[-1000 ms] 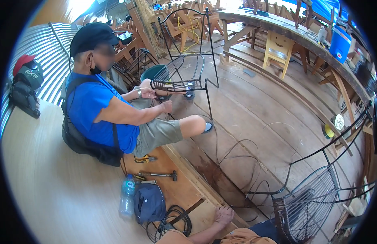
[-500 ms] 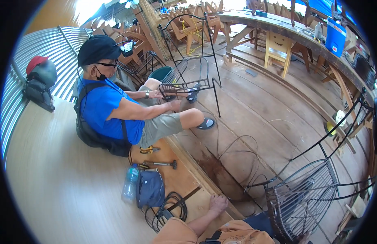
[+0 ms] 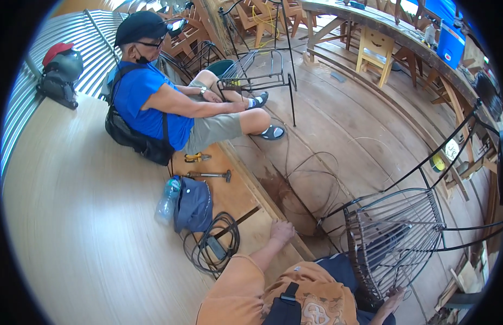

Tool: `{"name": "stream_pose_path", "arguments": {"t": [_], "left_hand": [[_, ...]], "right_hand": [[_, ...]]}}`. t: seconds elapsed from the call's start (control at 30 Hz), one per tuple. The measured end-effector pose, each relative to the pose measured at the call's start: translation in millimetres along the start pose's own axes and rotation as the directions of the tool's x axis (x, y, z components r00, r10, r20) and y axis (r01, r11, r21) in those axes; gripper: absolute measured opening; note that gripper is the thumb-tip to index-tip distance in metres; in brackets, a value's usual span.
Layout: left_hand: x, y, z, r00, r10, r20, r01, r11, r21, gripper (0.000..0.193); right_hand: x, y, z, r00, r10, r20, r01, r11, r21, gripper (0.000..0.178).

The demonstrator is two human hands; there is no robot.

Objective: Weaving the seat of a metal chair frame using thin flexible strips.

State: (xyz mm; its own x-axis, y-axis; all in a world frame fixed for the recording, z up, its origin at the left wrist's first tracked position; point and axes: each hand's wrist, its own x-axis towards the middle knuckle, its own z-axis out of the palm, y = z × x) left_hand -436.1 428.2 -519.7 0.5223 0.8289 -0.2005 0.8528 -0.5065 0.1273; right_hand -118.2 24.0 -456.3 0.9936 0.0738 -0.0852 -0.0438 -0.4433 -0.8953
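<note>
Hands first: the left hand lies flat and open on the edge of the raised wooden platform, holding nothing, while the right hand sits low at the foot of the metal chair frame, fingers touching its lower rim; whether they are curled around a bar I cannot tell. The chair frame stands on the plank floor just off the platform's edge, tilted toward the person, its seat a fan of thin rods partly woven.

Loose strands of cane loop across the floor right beside the frame. With only one hand on it, the frame could tip or slide, and a foot or leg could snag those loops and drag them.

On the platform near the left hand lie a coiled black cable, a dark cap, a water bottle, a hammer and pliers. A seated co-worker in a blue shirt handles a second chair frame farther off.
</note>
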Motion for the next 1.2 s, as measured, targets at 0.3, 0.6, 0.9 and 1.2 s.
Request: {"name": "stream_pose_path", "arguments": {"t": [0.3, 0.6, 0.9, 1.2], "left_hand": [[3, -3, 4, 0.995, 0.018, -0.098, -0.022, 0.999, -0.046, 0.029], [-8, -3, 5, 0.995, -0.004, -0.098, -0.003, 0.998, -0.069, 0.028], [12, 8, 2, 0.989, 0.147, -0.021, -0.147, 0.989, -0.01, 0.028], [12, 113, -63, 0.925, -0.058, -0.376, -0.252, 0.647, -0.72, 0.02]], "right_hand": [[10, 2, 4, 0.999, -0.019, -0.048, 0.021, 0.999, 0.034, 0.067], [31, 30, -8, 0.997, 0.061, 0.048, -0.066, 0.992, 0.108, 0.08], [20, 39, -12, 0.997, 0.077, -0.004, -0.073, 0.961, 0.267, 0.048], [-14, -24, 7, 0.975, 0.204, -0.089, -0.118, 0.812, 0.571, 0.047]]}}
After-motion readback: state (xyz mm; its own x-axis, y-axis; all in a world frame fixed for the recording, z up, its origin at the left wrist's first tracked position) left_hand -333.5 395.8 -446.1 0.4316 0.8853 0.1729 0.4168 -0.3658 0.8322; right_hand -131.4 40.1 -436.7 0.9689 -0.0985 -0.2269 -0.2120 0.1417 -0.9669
